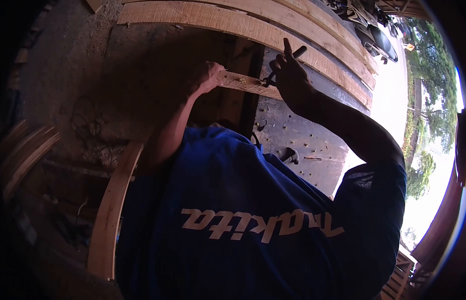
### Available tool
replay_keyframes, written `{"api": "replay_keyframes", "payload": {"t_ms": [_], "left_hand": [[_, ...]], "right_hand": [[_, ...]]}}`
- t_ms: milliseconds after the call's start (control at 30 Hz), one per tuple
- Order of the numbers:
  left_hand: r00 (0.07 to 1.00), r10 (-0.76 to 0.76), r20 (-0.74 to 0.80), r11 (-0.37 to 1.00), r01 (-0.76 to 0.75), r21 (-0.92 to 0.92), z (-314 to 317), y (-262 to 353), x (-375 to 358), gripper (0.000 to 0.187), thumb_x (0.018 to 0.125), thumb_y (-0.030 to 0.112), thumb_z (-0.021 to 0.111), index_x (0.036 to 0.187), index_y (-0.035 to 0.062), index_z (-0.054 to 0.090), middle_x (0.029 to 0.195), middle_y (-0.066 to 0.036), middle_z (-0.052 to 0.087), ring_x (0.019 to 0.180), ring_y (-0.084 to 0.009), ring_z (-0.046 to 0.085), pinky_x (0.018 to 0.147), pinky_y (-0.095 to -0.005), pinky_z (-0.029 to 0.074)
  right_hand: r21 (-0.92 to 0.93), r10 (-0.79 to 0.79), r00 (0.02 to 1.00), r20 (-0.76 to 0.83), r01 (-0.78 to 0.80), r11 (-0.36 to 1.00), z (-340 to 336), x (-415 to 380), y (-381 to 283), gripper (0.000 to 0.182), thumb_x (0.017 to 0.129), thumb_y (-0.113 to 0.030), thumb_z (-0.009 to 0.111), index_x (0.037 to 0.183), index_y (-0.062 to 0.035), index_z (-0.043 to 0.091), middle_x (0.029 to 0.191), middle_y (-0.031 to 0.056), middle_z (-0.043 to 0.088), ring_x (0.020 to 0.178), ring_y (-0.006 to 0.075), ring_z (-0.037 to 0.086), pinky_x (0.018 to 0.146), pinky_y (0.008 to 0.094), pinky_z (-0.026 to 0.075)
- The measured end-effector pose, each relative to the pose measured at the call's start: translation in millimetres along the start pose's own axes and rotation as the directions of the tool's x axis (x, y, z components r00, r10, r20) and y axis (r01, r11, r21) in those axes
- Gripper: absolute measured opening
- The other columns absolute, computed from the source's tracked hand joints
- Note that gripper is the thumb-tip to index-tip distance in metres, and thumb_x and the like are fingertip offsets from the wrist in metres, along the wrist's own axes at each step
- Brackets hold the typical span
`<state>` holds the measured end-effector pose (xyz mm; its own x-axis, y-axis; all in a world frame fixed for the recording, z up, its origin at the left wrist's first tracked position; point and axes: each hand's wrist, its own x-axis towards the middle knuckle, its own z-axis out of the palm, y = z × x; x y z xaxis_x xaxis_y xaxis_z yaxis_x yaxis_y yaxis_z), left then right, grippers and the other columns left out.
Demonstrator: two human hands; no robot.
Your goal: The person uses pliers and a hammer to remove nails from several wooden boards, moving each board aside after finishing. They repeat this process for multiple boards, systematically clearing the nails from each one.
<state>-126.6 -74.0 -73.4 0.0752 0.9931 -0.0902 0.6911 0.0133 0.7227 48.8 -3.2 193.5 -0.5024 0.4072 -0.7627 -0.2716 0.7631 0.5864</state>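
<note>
My left hand (209,75) grips the left end of a short pale wooden strip (245,82) and holds it over the edge of a dark workbench (308,142). My right hand (289,75) is closed on a thin dark tool (298,52), whose lower end meets the strip's right part. Both arms reach forward from my blue printed shirt (253,220). What kind of tool it is cannot be made out.
Long curved wooden boards (243,22) lie across the far side of the bench. Another curved board (110,210) leans at my left over a dirt floor. A small dark hammer-like tool (291,155) rests on the bench. A parked motorbike (378,40) stands outside at the upper right.
</note>
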Motion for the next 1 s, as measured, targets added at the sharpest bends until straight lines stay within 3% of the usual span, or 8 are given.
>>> {"api": "replay_keyframes", "payload": {"t_ms": [467,533,567,633,667,733,933,1000], "left_hand": [[0.999,0.021,-0.038,1.000,-0.022,-0.020,3.3,-1.6,-2.8,0.041,0.079,0.023,0.086,0.116,0.0120,0.072,0.113,-0.010,0.073,0.108,-0.0346,0.069,0.097,-0.0470,0.054],[1.000,-0.012,0.007,1.000,0.012,-0.016,-1.1,2.3,-0.7,0.043,0.079,0.023,0.087,0.117,0.0123,0.071,0.113,-0.009,0.072,0.109,-0.0345,0.068,0.098,-0.0471,0.053],[0.997,-0.049,0.054,0.999,0.049,-0.011,-3.5,3.8,-0.8,0.045,0.078,0.024,0.087,0.118,0.0126,0.070,0.114,-0.009,0.072,0.110,-0.0343,0.067,0.099,-0.0472,0.052],[0.999,-0.029,0.023,0.999,0.029,-0.014,-10.6,10.2,-7.7,0.045,0.078,0.024,0.088,0.119,0.0126,0.070,0.115,-0.008,0.071,0.110,-0.0340,0.067,0.099,-0.0469,0.052],[1.000,-0.010,-0.007,1.000,0.010,-0.019,-12.1,13.1,-9.8,0.046,0.078,0.024,0.088,0.119,0.0125,0.070,0.117,-0.008,0.071,0.111,-0.0337,0.066,0.100,-0.0466,0.052],[1.000,-0.021,-0.006,0.999,0.021,-0.029,-5.6,9.5,-6.6,0.046,0.077,0.024,0.089,0.118,0.0123,0.070,0.118,-0.008,0.070,0.112,-0.0335,0.066,0.100,-0.0463,0.051],[0.993,0.033,-0.110,0.999,-0.037,-0.035,2.6,3.0,-13.0,0.046,0.075,0.023,0.089,0.116,0.0114,0.071,0.119,-0.007,0.070,0.113,-0.0337,0.066,0.101,-0.0459,0.051],[0.993,0.037,-0.115,0.999,-0.041,-0.028,7.2,-1.0,-10.8,0.046,0.075,0.023,0.089,0.116,0.0112,0.071,0.119,-0.008,0.070,0.113,-0.0339,0.066,0.101,-0.0459,0.051]], "right_hand": [[-0.035,0.011,0.996,-0.086,-0.014,0.999,17.4,6.5,-2.5,0.016,0.091,-0.013,0.069,0.105,-0.0144,0.077,0.118,0.0067,0.057,0.132,0.0260,0.053,0.129,0.0692,0.006],[-0.009,0.012,0.994,-0.107,-0.013,1.000,11.2,4.5,-0.9,0.013,0.092,-0.014,0.068,0.102,-0.0121,0.076,0.116,0.0079,0.057,0.123,0.0264,0.056,0.123,0.0654,0.028],[-0.006,0.012,0.994,-0.106,-0.013,1.000,13.3,5.7,-1.9,0.013,0.092,-0.014,0.068,0.102,-0.0121,0.076,0.116,0.0079,0.057,0.123,0.0264,0.056,0.123,0.0654,0.028],[0.194,0.009,0.997,-0.080,0.007,0.981,19.8,11.0,-1.0,0.011,0.093,-0.014,0.066,0.097,-0.0093,0.075,0.108,0.0088,0.059,0.107,0.0262,0.061,0.097,0.0514,0.048],[0.197,0.009,0.997,-0.075,0.006,0.980,23.1,10.0,0.9,0.011,0.093,-0.014,0.066,0.097,-0.0093,0.075,0.108,0.0088,0.059,0.107,0.0262,0.061,0.097,0.0514,0.048],[0.280,0.055,0.987,-0.150,-0.011,0.960,31.4,6.5,4.8,0.009,0.093,-0.014,0.066,0.093,-0.0074,0.072,0.101,0.0088,0.061,0.095,0.0244,0.063,0.073,0.0418,0.046],[0.301,0.109,0.955,-0.277,-0.021,0.953,78.9,1.8,0.1,0.017,0.098,-0.021,0.063,0.093,-0.0070,0.072,0.103,0.0096,0.062,0.094,0.0239,0.064,0.072,0.0412,0.049],[0.303,0.071,0.975,-0.211,-0.004,0.953,79.8,0.5,1.2,0.018,0.100,-0.024,0.061,0.096,-0.0099,0.072,0.107,0.0091,0.062,0.098,0.0253,0.064,0.073,0.0419,0.049]]}}
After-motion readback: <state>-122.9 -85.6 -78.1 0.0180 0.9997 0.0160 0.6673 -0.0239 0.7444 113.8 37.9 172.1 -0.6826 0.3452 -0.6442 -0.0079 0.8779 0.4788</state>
